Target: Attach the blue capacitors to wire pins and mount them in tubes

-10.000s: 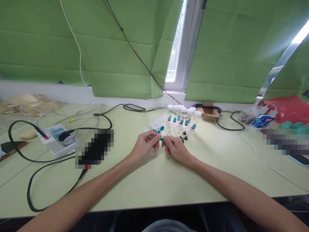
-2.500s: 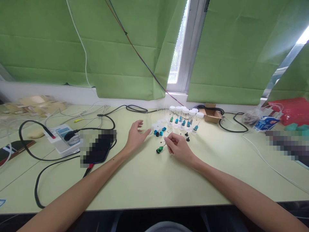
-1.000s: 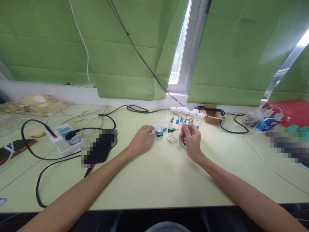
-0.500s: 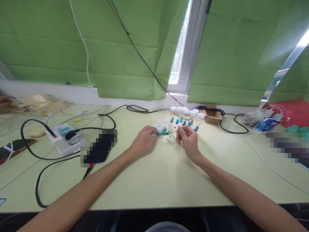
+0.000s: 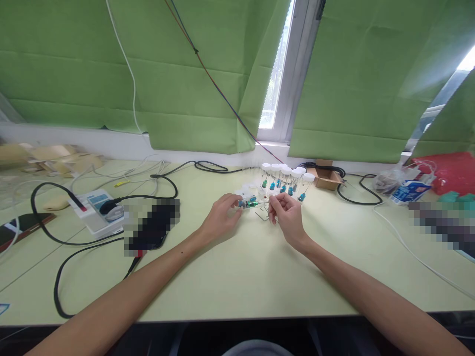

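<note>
Green fitting (image 5: 252, 203) at frame centre, on a thin rod (image 5: 263, 201) pinched in the right hand's (image 5: 287, 213) fingers; the left hand's (image 5: 222, 215) narrowed fingers hold what looks like a clear vial (image 5: 244, 203). Keeping both aligned should prevent scraping.

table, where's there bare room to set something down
The table is bare in the middle, between the hands and the near edge, and right of the right hand, in front of the cardboard box. Crowded: beyond the hands, with capped vials, and the left side, with cables.
</note>
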Available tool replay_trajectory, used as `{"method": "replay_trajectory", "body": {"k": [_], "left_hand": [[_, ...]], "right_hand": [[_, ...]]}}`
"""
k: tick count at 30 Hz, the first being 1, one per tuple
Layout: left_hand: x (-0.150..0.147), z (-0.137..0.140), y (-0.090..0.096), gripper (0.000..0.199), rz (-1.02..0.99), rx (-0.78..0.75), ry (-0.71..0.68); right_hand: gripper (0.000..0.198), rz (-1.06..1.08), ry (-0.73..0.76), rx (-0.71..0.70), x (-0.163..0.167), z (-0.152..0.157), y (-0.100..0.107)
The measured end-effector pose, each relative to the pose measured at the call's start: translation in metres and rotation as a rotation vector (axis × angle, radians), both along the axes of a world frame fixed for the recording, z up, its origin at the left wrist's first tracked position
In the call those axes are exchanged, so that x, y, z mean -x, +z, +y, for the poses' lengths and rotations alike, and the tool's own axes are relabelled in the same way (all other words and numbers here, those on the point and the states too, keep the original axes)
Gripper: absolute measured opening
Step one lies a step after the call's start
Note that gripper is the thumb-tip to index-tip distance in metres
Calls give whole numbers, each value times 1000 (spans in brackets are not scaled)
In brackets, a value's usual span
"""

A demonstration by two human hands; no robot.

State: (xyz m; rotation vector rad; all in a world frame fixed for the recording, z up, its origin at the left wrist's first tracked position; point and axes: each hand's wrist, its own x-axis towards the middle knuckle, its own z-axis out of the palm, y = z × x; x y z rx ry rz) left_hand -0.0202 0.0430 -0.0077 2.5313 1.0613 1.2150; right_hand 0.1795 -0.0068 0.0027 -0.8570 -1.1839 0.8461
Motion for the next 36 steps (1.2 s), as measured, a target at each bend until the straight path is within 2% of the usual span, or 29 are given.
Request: {"method": "replay_trajectory", "body": {"k": [19,30,36], "left_hand": [[0,-1,1,21,17,-52,-22],[3,4,2,18,-19,-107,41],[4,5,1,20,-21,-118,61]], "right_hand": [[29,-18,-3,6,2,-1,0],[31,-9,-61,36,-1,3,-2],[36,-30,-28,80,-2,5,-4]]}}
